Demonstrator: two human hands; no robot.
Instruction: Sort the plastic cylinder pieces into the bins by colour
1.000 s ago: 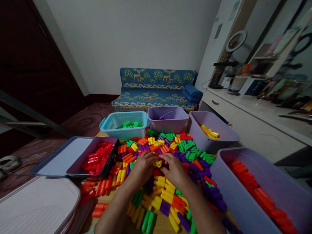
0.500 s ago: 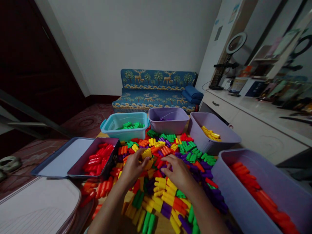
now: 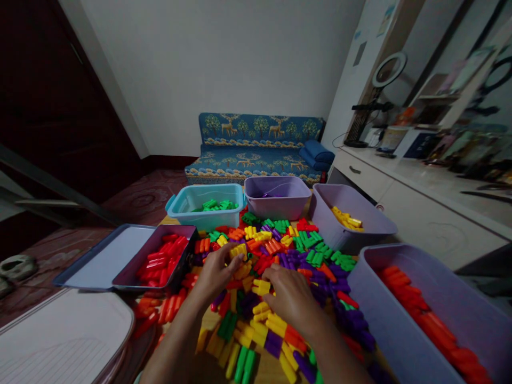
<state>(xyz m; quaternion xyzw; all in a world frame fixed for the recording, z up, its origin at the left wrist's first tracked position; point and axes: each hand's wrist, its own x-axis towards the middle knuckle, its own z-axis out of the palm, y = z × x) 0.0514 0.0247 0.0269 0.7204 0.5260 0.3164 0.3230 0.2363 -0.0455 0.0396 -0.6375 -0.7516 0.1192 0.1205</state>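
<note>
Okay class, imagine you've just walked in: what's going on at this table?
A person's left hand holds a yellow piece over a mixed spread of loose plastic pieces. The right hand is at another yellow piece; its grip is unclear. Around them, a turquoise tub holds green pieces, an open case red ones, and three lilac bins more.

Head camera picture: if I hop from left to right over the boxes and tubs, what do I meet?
Dark box with red pieces, light-blue tub with green pieces, first lavender tub with purple pieces, second lavender tub with yellow pieces, third lavender tub with orange-red pieces.
</note>
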